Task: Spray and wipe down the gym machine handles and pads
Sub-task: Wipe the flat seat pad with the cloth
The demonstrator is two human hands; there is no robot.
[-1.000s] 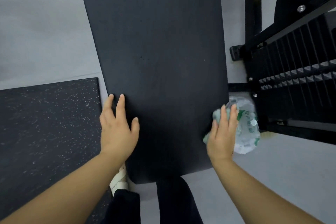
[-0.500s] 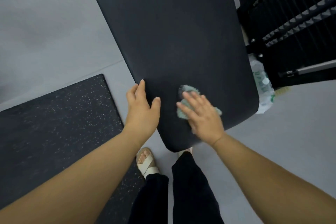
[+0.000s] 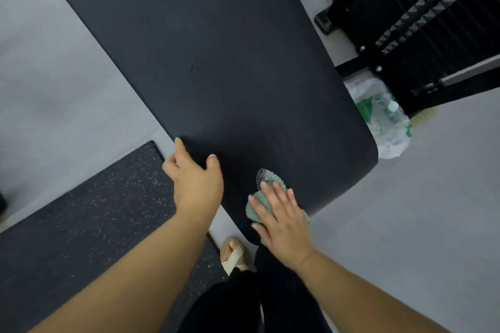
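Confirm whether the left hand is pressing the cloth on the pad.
No, the cloth lies under the right hand; the left hand grips the edge of the pad.

Bench pad [image 3: 216,62]: broad open surface. Right edge: machine frame [image 3: 422,43] and plastic bag [image 3: 384,119] just beside. Left edge: open grey floor [image 3: 54,76].

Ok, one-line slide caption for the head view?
The right hand presses a green cloth flat on the black bench pad, near its end; the left hand holds the side edge.
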